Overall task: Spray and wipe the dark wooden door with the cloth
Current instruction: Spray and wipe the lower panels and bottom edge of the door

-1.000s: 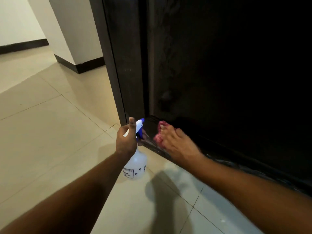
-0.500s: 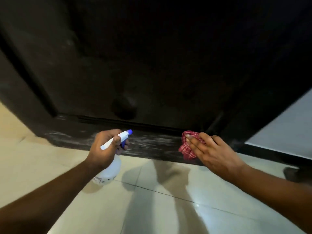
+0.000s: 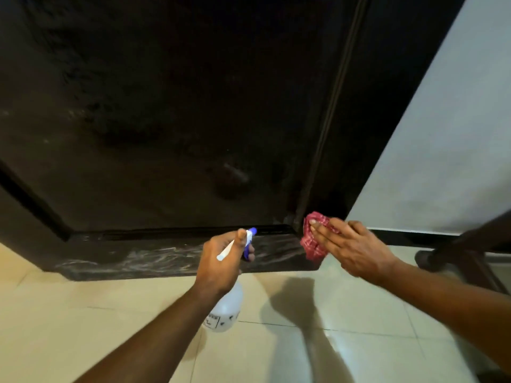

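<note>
Door (image 3: 171, 111) is filling the top and centre of view, dead ahead of both hands and above them; its bottom edge is running left-right just beyond the fingertips, w/ a wet, streaky dark strip (image 3: 154, 258) lying along the floor below it. Going left to right: left hand (image 3: 221, 261) is reaching fwd from lower centre, clenched round the neck of the spray bottle (image 3: 225, 310), thumb on top, fingers curling at the blue trigger, nozzle pointing at the door's lower edge. Bottle body is hanging below the wrist over pale floor tiles (image 3: 83, 327), not resting on them as far as can be told. Right hand (image 3: 351, 246) is sitting further right and slightly higher, fingers flat and extended, pressing the red checked cloth (image 3: 313, 239) against the strip's right end, near the frame (image 3: 367, 134). Wall (image 3: 442, 134) is just right of that. Right hand is nearer the door's right corner; left is nearer the mid-bottom. Next wipe probably needs to be going leftward along the streaks, or up onto the door.
</note>
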